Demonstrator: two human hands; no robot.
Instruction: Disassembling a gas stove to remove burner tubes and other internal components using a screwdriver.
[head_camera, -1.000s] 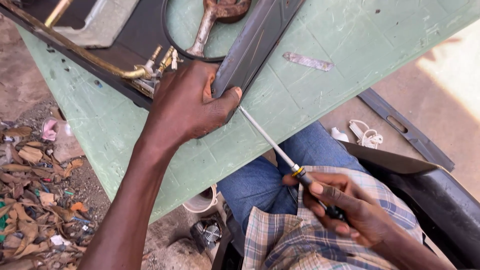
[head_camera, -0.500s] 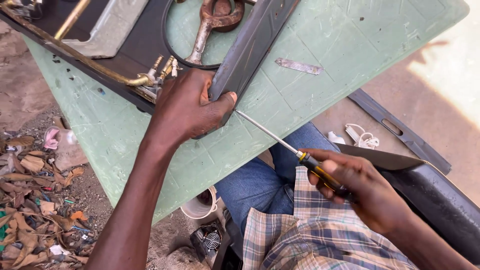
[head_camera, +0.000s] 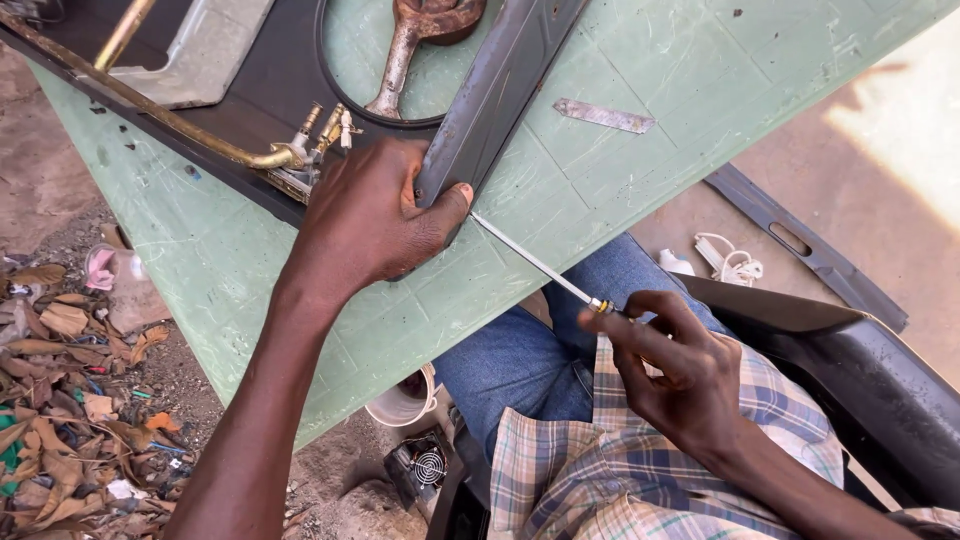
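Note:
My left hand (head_camera: 372, 218) grips the near corner of a dark metal frame (head_camera: 496, 92) that lies on a pale green table (head_camera: 560, 190), thumb pressed on the frame's edge. My right hand (head_camera: 672, 368) is closed around the handle of a long screwdriver (head_camera: 535, 263). Its thin shaft runs up and left, and the tip disappears under my left thumb at the frame's corner. Brass gas pipes and a valve (head_camera: 300, 148) sit just left of my left hand.
A rusty wrench-like tool (head_camera: 415, 30) and a small flat metal strip (head_camera: 603, 116) lie on the table. Dry leaves and litter (head_camera: 70, 370) cover the ground at left. A dark metal bar (head_camera: 800, 245), white cord (head_camera: 730, 262) and a black seat edge (head_camera: 860, 380) are at right.
My right hand has shifted up the screwdriver handle and pushed the shaft farther toward the frame corner. My left hand keeps its grip on the frame.

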